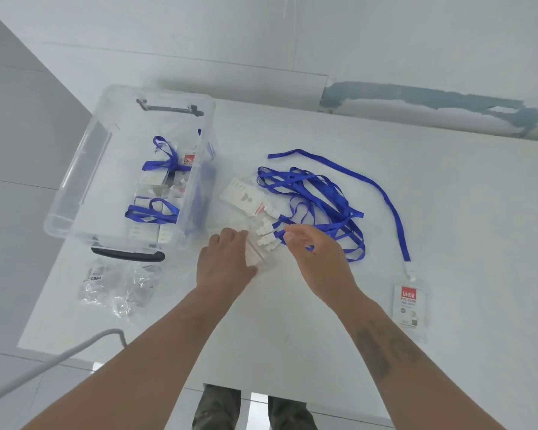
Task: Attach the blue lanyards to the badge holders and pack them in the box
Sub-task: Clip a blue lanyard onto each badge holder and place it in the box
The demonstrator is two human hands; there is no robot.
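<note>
Both your hands at the badge holder pile, mid-table.
White table (292,336); clear box (75,187) at left holds finished badges. Blue lanyards (317,193) tangled right of the badge holders (255,218). Your left hand (227,259) grips a holder, fingers curled; right hand (311,252) pinches a lanyard end.

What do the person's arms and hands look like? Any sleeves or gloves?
Both arms are bare, with no sleeves, gloves, rings or watch showing. The left hand has no markings. The right hand has none either, but dark tattoo markings run along its forearm.
</note>
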